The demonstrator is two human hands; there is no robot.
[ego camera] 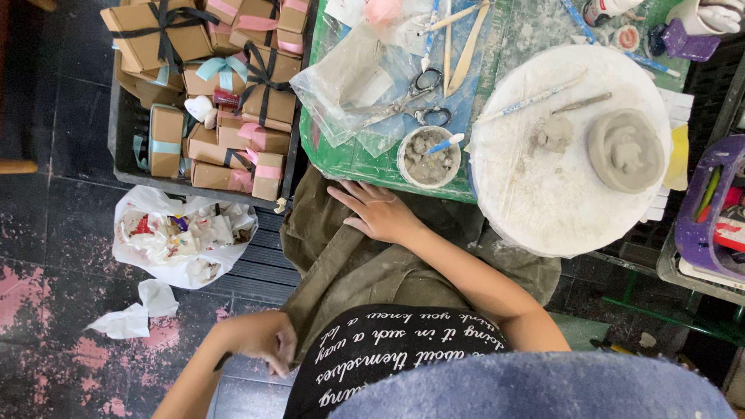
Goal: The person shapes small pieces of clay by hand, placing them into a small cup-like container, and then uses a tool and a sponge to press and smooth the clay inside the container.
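- Olive-green canvas apron (349, 268), dusted with pale clay, lies over the person's lap just below the edge of the green-painted work table (349, 159); both hands are on it.
- Right hand (380, 211) lies palm down on the apron's upper part, close to the table edge. Its fingers are straight and loosely spread, pointing to the person's left, and they hold nothing.
- Left hand (260, 341) is down at the apron's left edge, by the hip. Its fingers are curled in and seem to pinch the hem, though the fingertips are partly hidden.
- Judged from this, the step in hand is settling or tugging the apron flat: one hand pins the cloth while the other grips its border.
- On the table, well apart from both hands, sits a round white plaster-dusted board (559, 194) with a thick grey clay ring-shaped piece (625, 150) and a small grey clay lump (555, 133) on it. A small white tub of grey slip (428, 157) stands near the right hand.
- Any further move on the cloth calls for the left pinch to hold firm while the flat right palm slides or lifts.
- A reach to the table would mean clearing its edge without knocking the tub.
- Beside the table stand a dark crate of brown ribboned gift boxes (225, 93) and a white plastic bag of scraps (182, 237).
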